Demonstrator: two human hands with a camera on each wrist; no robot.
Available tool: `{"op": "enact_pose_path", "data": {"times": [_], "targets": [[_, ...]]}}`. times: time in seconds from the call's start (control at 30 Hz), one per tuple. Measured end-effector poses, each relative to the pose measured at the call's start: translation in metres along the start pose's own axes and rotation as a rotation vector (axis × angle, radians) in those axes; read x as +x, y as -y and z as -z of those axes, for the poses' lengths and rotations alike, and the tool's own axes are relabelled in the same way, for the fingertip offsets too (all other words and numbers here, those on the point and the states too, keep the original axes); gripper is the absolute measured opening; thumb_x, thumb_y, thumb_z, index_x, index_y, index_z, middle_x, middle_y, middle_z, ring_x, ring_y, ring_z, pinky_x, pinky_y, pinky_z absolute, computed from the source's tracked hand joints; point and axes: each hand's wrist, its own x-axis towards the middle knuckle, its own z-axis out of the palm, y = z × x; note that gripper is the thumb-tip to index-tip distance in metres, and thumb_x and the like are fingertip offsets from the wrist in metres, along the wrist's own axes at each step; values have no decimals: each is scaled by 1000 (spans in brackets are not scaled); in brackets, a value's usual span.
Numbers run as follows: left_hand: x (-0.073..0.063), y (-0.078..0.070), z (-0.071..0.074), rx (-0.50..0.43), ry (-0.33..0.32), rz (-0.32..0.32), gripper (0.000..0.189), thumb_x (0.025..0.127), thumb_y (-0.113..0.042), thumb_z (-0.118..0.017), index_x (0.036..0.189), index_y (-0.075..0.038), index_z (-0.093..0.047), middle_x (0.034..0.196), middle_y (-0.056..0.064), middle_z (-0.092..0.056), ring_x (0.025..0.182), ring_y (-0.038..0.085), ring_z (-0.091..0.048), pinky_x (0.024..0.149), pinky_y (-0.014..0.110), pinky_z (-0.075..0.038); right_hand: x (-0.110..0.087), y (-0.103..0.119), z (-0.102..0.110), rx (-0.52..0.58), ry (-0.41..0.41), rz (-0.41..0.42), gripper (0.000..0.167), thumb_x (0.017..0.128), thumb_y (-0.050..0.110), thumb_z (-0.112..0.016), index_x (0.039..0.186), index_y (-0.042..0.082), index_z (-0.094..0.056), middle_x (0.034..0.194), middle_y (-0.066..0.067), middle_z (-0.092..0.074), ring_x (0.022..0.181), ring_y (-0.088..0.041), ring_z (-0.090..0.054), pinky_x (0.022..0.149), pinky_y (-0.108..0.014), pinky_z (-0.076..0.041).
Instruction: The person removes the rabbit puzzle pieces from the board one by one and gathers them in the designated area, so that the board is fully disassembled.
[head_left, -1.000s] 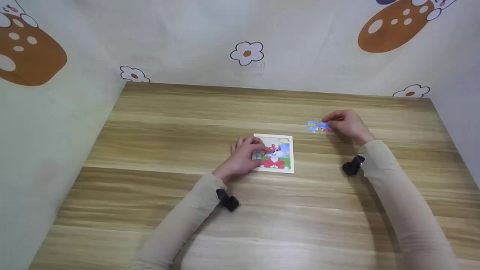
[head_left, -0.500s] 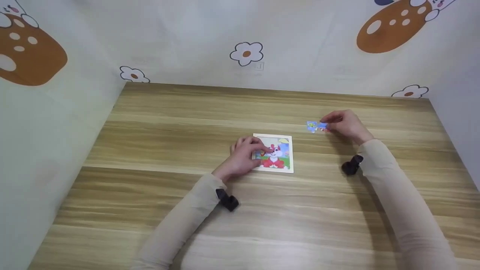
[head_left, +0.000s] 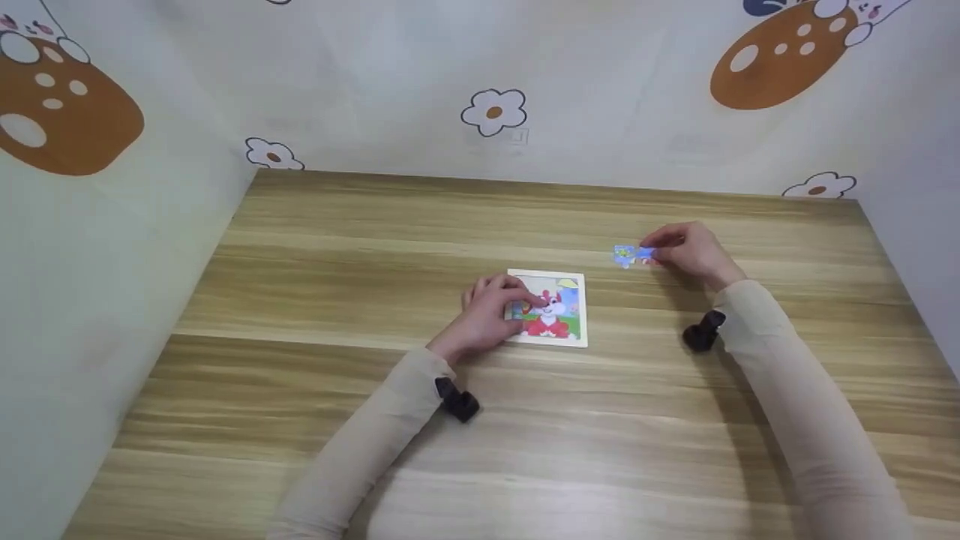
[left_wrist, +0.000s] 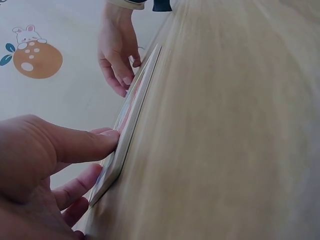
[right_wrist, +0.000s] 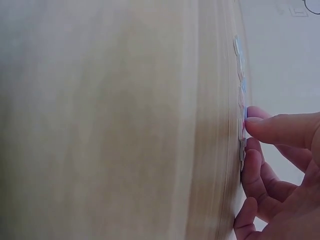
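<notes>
A square jigsaw puzzle (head_left: 555, 322) with a pale frame and a red-and-white cartoon animal lies flat on the table. Its upper left part shows plain backing. My left hand (head_left: 486, 311) holds the left side, thumb (left_wrist: 102, 145) on the frame and index finger reaching over the picture. Back and to the right lies a blue puzzle piece (head_left: 623, 255) with a yellow-green mark. Beside it, my right hand (head_left: 696, 251) pinches another blue puzzle piece (head_left: 644, 253), thumb and index finger on it at table level. In the right wrist view several pieces (right_wrist: 240, 60) lie in a row, seen edge-on.
The wood-grain table (head_left: 337, 405) meets a pale wall (head_left: 375, 90) with flower and rabbit prints at the back and sides. A black wrist camera (head_left: 457, 401) sits on the left sleeve and another black camera (head_left: 703, 332) on the right.
The right hand has shifted very slightly left, with its piece now nearer the other blue one. The left hand stays on the puzzle. The head view has tilted up a little.
</notes>
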Motion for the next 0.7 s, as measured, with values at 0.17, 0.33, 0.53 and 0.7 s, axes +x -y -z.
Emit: {"op": "enact_pose_path", "data": {"times": [0.17,0.33,0.53,0.7], "targets": [[2,-4,0,15,-1,37,33,83,-8,-71,114,-19,-71,126,4,-47,123,28,-29,103,49,-12,-2,0,0,29,-20,6,27,90,3,-63,115,-6,-64,114,-21,-62,93,-15,-59,77,-21,-45],[3,-11,-1,23,-16,79,29,84,-10,-71,112,-19,-72,125,4,-49,121,27,-33,103,50,-15,-6,4,-1,69,-48,12,27,90,3,-60,115,-7,-64,111,-21,-63,84,-9,-60,68,-19,-49],[5,-18,-4,18,-35,88,28,85,-12,-72,111,-21,-72,125,2,-51,124,25,-33,102,53,-14,-7,12,-11,91,-80,63,25,88,4,-60,111,-7,-66,97,-17,-66,77,-10,-59,63,-19,-48],[10,-21,-10,-27,-34,45,29,82,-11,-73,110,-19,-72,120,0,-54,124,24,-33,98,52,-17,-9,21,-21,73,-68,132,23,88,3,-61,108,-6,-68,99,-16,-66,82,-15,-58,68,-20,-45]]}}
